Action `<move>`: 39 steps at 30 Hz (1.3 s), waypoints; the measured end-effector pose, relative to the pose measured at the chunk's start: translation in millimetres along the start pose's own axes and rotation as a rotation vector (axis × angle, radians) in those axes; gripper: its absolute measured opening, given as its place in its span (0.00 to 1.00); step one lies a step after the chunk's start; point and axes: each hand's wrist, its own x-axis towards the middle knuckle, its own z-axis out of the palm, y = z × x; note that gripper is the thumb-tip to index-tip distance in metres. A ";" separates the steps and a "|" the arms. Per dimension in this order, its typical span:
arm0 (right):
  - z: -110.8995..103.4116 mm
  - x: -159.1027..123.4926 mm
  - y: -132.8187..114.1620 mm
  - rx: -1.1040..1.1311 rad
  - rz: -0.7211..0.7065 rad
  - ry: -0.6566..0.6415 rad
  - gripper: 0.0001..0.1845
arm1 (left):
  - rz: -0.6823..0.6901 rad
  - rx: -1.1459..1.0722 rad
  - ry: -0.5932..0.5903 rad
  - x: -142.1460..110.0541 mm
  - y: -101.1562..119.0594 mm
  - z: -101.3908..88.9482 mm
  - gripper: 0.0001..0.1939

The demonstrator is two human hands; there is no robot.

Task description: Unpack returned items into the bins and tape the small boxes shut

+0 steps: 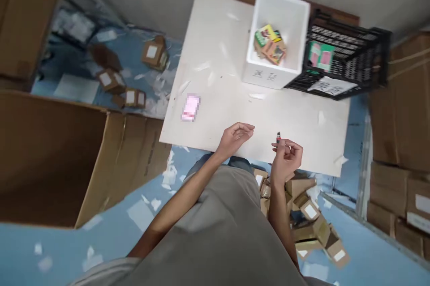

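Note:
My right hand (pixel 287 158) pinches a small, slim red object with a black tip (pixel 278 135) between thumb and fingers, over the front edge of the white table (pixel 215 75). Its exact kind is too small to make out. To its left, my left hand (pixel 236 137) hovers by the same edge, palm inward, its fingers loosely stretched with nothing in them. A pixelated pink rectangular item (pixel 191 107) lies on the table farther left.
Behind my hands stand a white bin (pixel 268 75) holding small colourful boxes (pixel 270 45) and a black crate (pixel 356 71) with pink-green packs (pixel 321 55). A large open carton (pixel 131 156) is at left. Discarded small cartons (pixel 312 219) and paper scraps litter the blue floor.

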 end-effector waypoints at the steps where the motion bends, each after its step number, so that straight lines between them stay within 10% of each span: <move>1: 8.6 4.5 4.5 0.006 0.011 -0.072 0.18 | 0.005 -0.021 0.063 -1.7 -4.6 -3.8 0.24; 15: 120.4 -28.3 4.2 -0.040 -0.043 -0.896 0.17 | 0.199 -0.188 0.730 -94.8 -32.9 -72.6 0.25; 31: 249.6 -323.1 -52.0 -0.052 -0.293 -1.445 0.16 | 0.412 -0.386 1.397 -319.3 -24.9 -283.0 0.19; 39: 287.4 -414.4 -60.1 -0.150 -0.326 -1.589 0.18 | 0.391 -0.517 1.608 -380.9 -39.1 -362.5 0.19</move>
